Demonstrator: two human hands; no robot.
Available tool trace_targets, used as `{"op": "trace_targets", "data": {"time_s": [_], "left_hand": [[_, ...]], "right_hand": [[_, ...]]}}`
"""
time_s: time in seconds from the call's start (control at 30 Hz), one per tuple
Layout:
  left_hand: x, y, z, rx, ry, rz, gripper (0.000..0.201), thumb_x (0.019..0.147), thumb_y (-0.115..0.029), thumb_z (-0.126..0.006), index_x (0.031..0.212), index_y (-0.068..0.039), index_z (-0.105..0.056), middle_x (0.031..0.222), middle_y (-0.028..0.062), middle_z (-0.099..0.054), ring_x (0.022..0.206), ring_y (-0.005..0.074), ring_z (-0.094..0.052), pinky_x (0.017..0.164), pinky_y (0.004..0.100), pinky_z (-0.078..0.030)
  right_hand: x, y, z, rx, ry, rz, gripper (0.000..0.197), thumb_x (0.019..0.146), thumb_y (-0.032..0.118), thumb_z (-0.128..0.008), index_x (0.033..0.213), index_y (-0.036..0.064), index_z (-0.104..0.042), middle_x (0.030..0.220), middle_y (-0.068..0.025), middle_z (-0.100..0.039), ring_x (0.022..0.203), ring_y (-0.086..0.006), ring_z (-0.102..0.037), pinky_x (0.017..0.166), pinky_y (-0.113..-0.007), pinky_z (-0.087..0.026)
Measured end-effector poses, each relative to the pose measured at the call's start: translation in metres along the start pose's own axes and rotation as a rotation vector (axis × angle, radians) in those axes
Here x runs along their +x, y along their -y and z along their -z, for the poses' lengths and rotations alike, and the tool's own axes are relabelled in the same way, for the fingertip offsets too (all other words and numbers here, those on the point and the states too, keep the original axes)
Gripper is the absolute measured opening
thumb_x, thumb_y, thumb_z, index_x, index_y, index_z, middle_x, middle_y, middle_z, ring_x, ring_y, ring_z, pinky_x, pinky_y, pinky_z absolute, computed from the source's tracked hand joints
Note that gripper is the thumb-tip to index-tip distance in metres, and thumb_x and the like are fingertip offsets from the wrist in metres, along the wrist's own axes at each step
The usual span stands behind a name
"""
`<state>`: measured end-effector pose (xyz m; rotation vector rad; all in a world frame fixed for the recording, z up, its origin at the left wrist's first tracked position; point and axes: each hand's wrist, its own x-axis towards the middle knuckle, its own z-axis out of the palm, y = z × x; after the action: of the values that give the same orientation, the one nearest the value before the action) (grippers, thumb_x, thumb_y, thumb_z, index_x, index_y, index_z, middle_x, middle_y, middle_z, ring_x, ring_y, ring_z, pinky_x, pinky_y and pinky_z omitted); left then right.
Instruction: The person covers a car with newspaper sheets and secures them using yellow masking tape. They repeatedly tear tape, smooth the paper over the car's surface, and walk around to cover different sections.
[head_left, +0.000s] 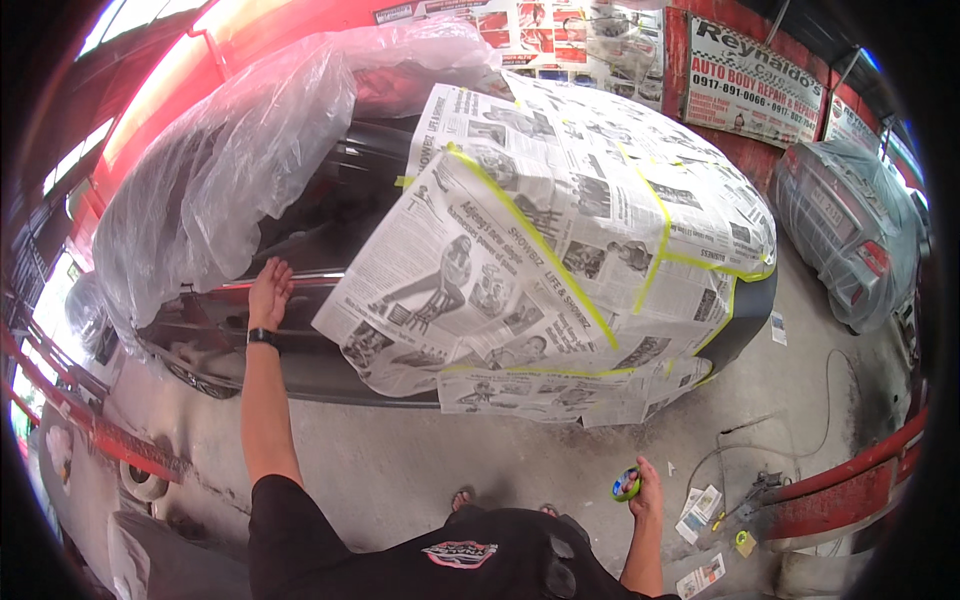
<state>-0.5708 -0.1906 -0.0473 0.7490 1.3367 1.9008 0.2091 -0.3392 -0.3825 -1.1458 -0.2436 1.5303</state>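
Observation:
A dark car (225, 330) stands in front of me. Overlapping newspaper sheets (440, 290), joined by yellow-green masking tape strips (535, 245), cover its right part. Clear plastic sheeting (225, 165) drapes over its left part, leaving some dark windows and bodywork bare between. My left arm reaches forward, and my left hand (270, 292) is at the car's side, just below the window, with fingers stretched out and nothing visible in them. Whether it touches the car I cannot tell. Low on my right, my right hand (648, 492) grips a green roll of masking tape (626, 485).
Another car (845, 225) under plastic sheeting stands at the far right. A thin hose (770, 450) runs along the concrete floor, near loose paper pieces (698, 515) and another tape roll (745, 543). Red metal beams (850, 485) flank the right, and a tyre (143, 482) lies at the left.

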Motion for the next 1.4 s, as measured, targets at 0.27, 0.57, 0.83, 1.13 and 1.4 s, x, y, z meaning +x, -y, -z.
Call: {"op": "trace_targets", "data": {"time_s": [0.27, 0.57, 0.83, 1.13, 1.4], "left_hand": [[0.142, -0.066, -0.077, -0.393, -0.009, -0.134, 0.033, 0.098, -0.030, -0.051, 0.123, -0.009, -0.049, 0.111, 0.0080, -0.055, 0.099, 0.0253, -0.059, 0.086, 0.0443, -0.050], [0.175, -0.209, -0.113, -0.584, 0.421, -0.397, 0.045, 0.098, -0.034, -0.042, 0.135, -0.007, -0.050, 0.138, 0.0158, -0.050, 0.125, 0.0343, -0.048, 0.104, 0.0482, -0.041], [0.201, -0.230, -0.107, -0.505, 0.095, -0.463, 0.042, 0.102, -0.020, -0.031, 0.139, -0.003, -0.041, 0.140, 0.0211, -0.046, 0.129, 0.0389, -0.044, 0.101, 0.0588, -0.044], [0.238, -0.290, -0.057, 1.260, -0.053, -0.621, 0.043, 0.102, -0.034, -0.038, 0.129, -0.005, -0.054, 0.129, 0.0178, -0.058, 0.121, 0.0364, -0.054, 0.103, 0.0523, -0.043], [0.330, -0.191, -0.038, 1.694, -0.156, -1.143, 0.046, 0.097, -0.040, -0.040, 0.127, -0.011, -0.060, 0.131, 0.0152, -0.060, 0.124, 0.0347, -0.053, 0.103, 0.0460, -0.042]], "right_hand": [[-0.039, -0.070, -0.036, -0.020, -0.154, 0.026, 0.031, 0.093, 0.020, -0.060, 0.116, 0.0005, -0.056, 0.070, -0.0080, -0.057, 0.045, -0.0188, -0.053, 0.044, -0.032, -0.048], [-0.044, -0.095, -0.066, 0.002, -0.255, 0.035, 0.031, 0.091, 0.021, -0.060, 0.114, 0.0009, -0.058, 0.070, -0.0073, -0.057, 0.045, -0.0175, -0.054, 0.044, -0.030, -0.047], [-0.041, -0.010, -0.154, -0.296, -0.037, 0.317, 0.033, 0.098, 0.032, -0.057, 0.115, 0.0038, -0.059, 0.072, -0.0036, -0.057, 0.049, -0.0121, -0.054, 0.047, -0.025, -0.046], [-0.065, -0.002, -0.202, -0.375, -0.114, 0.418, 0.029, 0.099, 0.029, -0.056, 0.112, 0.0041, -0.061, 0.069, -0.0015, -0.055, 0.047, -0.0089, -0.052, 0.044, -0.022, -0.042], [-0.097, -0.068, -0.187, -0.390, -0.333, 0.282, 0.031, 0.097, 0.030, -0.059, 0.108, 0.0021, -0.062, 0.069, -0.0041, -0.056, 0.044, -0.0113, -0.052, 0.040, -0.024, -0.042]]}}
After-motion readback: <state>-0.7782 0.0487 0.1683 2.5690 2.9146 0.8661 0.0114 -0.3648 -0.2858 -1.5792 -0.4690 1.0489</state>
